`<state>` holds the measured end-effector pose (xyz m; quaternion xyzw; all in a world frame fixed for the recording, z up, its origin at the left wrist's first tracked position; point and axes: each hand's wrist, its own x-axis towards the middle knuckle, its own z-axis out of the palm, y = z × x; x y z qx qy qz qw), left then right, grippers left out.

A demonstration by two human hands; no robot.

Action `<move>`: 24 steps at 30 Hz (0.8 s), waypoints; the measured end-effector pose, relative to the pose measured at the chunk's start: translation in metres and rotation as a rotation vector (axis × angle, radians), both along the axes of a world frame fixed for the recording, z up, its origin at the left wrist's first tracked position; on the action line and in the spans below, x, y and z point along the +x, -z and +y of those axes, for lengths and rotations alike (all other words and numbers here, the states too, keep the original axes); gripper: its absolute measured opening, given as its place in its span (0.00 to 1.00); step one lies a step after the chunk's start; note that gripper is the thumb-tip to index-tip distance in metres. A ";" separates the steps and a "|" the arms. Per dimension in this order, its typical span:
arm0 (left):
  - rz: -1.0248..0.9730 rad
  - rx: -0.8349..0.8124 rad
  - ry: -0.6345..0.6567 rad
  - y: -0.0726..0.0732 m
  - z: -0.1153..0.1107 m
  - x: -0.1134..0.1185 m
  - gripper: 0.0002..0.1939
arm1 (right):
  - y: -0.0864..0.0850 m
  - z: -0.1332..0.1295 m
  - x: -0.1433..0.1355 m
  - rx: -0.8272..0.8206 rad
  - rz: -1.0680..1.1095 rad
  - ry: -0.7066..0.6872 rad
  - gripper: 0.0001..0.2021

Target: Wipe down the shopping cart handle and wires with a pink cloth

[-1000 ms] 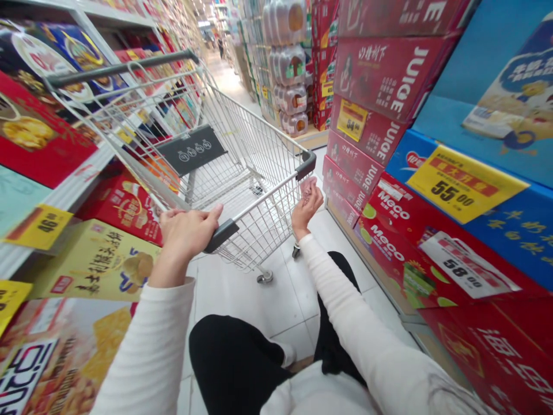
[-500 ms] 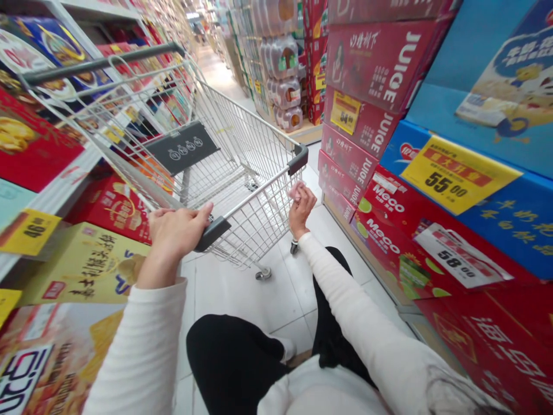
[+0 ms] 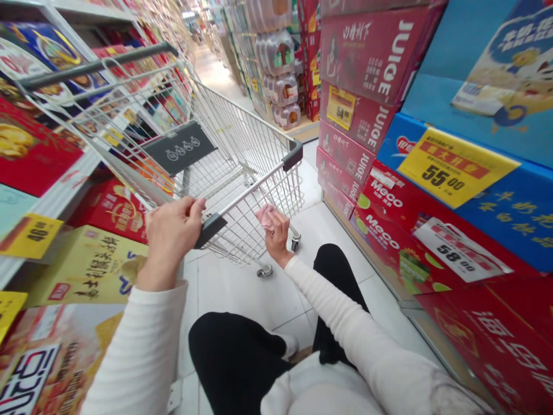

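Right hand (image 3: 277,237): grip closed on the cloth (image 3: 266,216), which sits at the near end wires of the cart (image 3: 254,193), perhaps touching. The rim slants leftward to the left hand (image 3: 173,233), clamped beside the corner.

Clearance: tiled floor (image 3: 276,305) lies open between the shopping cart (image 3: 242,196) and the person's knees. Obstructions: stacked cartons (image 3: 358,115) bound the right side; shelving (image 3: 56,196) bounds the left.
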<state>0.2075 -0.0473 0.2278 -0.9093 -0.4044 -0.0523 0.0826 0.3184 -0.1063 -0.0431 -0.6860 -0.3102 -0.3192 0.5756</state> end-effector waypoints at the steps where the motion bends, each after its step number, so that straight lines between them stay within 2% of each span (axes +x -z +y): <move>1: -0.033 0.077 0.048 0.003 -0.010 -0.001 0.31 | -0.005 0.000 0.011 0.017 -0.016 0.016 0.21; 3: -0.069 0.167 0.132 0.011 -0.028 -0.002 0.31 | -0.014 0.004 0.031 0.026 -0.054 0.032 0.20; 5: -0.068 0.157 0.167 0.022 -0.040 -0.002 0.30 | -0.014 0.008 0.044 -0.007 -0.094 0.000 0.18; 8: -0.055 0.122 0.181 0.033 -0.042 -0.003 0.28 | 0.007 0.002 0.041 -0.061 -0.098 -0.067 0.17; 10: -0.041 0.108 0.219 0.034 -0.036 -0.006 0.28 | 0.025 -0.010 0.031 -0.064 -0.078 -0.076 0.16; 12: -0.025 0.094 0.257 0.033 -0.028 -0.008 0.29 | 0.036 -0.023 0.020 -0.049 -0.060 -0.070 0.17; 13: -0.020 0.095 0.271 0.032 -0.025 -0.010 0.29 | 0.036 -0.027 0.015 -0.031 -0.049 -0.062 0.17; 15: -0.013 0.112 0.292 0.032 -0.021 -0.012 0.31 | 0.024 -0.025 0.008 0.017 -0.037 -0.034 0.17; 17: -0.019 0.143 0.321 0.035 -0.018 -0.014 0.33 | 0.004 -0.012 0.003 0.030 -0.061 -0.004 0.17; 20: -0.068 0.181 0.381 0.041 -0.015 -0.016 0.35 | -0.020 0.019 -0.005 -0.090 -0.157 -0.030 0.17; 22: -0.124 0.185 0.422 0.044 -0.012 -0.018 0.36 | -0.019 0.031 -0.013 -0.161 -0.197 -0.074 0.17; 24: -0.170 0.184 0.454 0.045 -0.009 -0.021 0.36 | -0.005 0.029 -0.021 -0.184 -0.209 -0.105 0.17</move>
